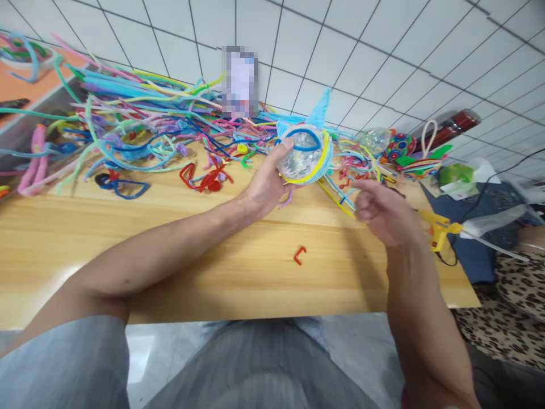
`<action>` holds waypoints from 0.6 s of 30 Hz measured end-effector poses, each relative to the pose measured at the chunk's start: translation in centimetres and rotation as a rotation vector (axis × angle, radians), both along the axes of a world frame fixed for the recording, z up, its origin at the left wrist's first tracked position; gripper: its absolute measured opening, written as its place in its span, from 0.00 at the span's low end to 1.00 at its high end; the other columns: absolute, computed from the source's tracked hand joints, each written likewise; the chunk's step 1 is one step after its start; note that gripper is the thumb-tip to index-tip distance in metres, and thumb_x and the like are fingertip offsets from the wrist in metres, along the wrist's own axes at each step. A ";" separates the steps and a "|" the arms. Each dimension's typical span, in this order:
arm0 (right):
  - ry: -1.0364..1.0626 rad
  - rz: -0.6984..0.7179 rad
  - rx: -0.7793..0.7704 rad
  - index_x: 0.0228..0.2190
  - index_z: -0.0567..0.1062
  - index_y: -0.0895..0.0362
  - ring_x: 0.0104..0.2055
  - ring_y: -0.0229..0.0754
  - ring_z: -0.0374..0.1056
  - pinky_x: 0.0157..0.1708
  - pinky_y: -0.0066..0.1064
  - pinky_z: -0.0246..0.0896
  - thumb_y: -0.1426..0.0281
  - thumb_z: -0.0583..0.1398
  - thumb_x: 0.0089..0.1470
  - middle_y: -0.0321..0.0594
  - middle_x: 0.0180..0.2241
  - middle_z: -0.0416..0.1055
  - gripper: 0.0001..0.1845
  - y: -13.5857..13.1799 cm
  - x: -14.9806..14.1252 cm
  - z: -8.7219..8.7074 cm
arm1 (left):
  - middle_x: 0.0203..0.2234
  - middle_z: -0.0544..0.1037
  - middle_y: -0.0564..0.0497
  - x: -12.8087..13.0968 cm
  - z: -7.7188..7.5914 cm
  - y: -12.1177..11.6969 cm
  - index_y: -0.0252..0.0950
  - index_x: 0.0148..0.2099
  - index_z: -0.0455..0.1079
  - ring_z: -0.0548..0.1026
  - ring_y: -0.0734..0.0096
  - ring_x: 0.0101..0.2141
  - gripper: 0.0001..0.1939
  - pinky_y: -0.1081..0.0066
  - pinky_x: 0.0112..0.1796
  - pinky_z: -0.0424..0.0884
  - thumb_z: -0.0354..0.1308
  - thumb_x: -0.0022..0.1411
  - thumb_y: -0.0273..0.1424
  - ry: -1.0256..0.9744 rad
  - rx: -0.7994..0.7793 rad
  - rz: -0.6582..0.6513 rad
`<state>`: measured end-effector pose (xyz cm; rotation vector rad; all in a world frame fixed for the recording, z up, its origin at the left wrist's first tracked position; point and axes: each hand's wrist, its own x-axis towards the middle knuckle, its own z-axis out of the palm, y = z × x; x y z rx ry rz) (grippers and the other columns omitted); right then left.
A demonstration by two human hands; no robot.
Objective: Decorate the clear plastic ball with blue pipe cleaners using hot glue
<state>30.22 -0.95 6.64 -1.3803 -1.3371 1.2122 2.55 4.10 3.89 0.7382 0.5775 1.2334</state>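
Note:
My left hand (270, 176) grips a clear ball (300, 156) banded with yellow and light-blue pipe cleaners. A dark-blue pipe cleaner arcs across its front, and light-blue pointed pieces (319, 109) stand up from its top. Yellow and blue pipe-cleaner strands (340, 199) slant from below the ball towards my right hand (378, 210). That hand is slightly blurred, with its fingers curled in. Whether it holds the strands or something small, I cannot make out. A short bent red pipe cleaner (300, 255) lies on the wooden table (238, 272) below the ball.
Tangled pipe cleaners (149, 119) cover the table's back left, with red pieces (206, 177) before them. A yellow glue gun (440, 230) lies right of my right wrist. A colourful ball (400, 146) and a dark-red cylinder (455, 128) are behind. Someone in leopard print (519, 289) is at right.

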 end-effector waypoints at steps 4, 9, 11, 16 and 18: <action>-0.041 0.176 -0.077 0.51 0.81 0.53 0.22 0.33 0.54 0.22 0.29 0.45 0.50 0.77 0.50 0.25 0.24 0.63 0.32 0.8 -5.6 -3.1 | 0.55 0.87 0.44 0.3 0.6 -0.9 0.42 0.58 0.76 0.83 0.42 0.61 0.31 0.47 0.56 0.84 0.67 0.65 0.59 -0.037 -0.034 -0.044; 0.085 0.379 -0.158 0.33 0.77 0.53 0.23 0.33 0.57 0.22 0.29 0.49 0.39 0.76 0.48 0.29 0.24 0.67 0.32 1.4 -11.1 -5.4 | 0.52 0.88 0.43 0.4 1.1 -1.6 0.41 0.58 0.77 0.85 0.42 0.56 0.34 0.49 0.51 0.86 0.68 0.64 0.61 -0.087 -0.061 -0.126; 0.053 0.375 -0.155 0.29 0.76 0.54 0.24 0.34 0.62 0.25 0.29 0.54 0.36 0.74 0.50 0.33 0.25 0.70 0.34 1.5 -11.1 -5.5 | 0.51 0.88 0.43 0.2 1.4 -1.4 0.41 0.58 0.77 0.85 0.41 0.58 0.33 0.49 0.52 0.86 0.68 0.64 0.61 -0.106 -0.059 -0.125; -0.115 0.234 -0.076 0.29 0.79 0.54 0.24 0.35 0.63 0.27 0.30 0.59 0.40 0.74 0.51 0.35 0.25 0.73 0.30 2.9 -5.9 -4.7 | 0.53 0.87 0.45 -1.2 3.3 -0.9 0.44 0.57 0.76 0.82 0.41 0.63 0.29 0.48 0.56 0.84 0.66 0.67 0.59 -0.117 -0.034 -0.048; -0.188 0.128 -0.069 0.28 0.79 0.54 0.24 0.35 0.63 0.26 0.29 0.59 0.44 0.75 0.50 0.36 0.25 0.73 0.27 4.0 -3.1 -4.3 | 0.54 0.86 0.45 -2.0 4.5 -0.8 0.45 0.58 0.75 0.81 0.41 0.64 0.28 0.47 0.58 0.83 0.66 0.68 0.59 -0.107 -0.021 -0.025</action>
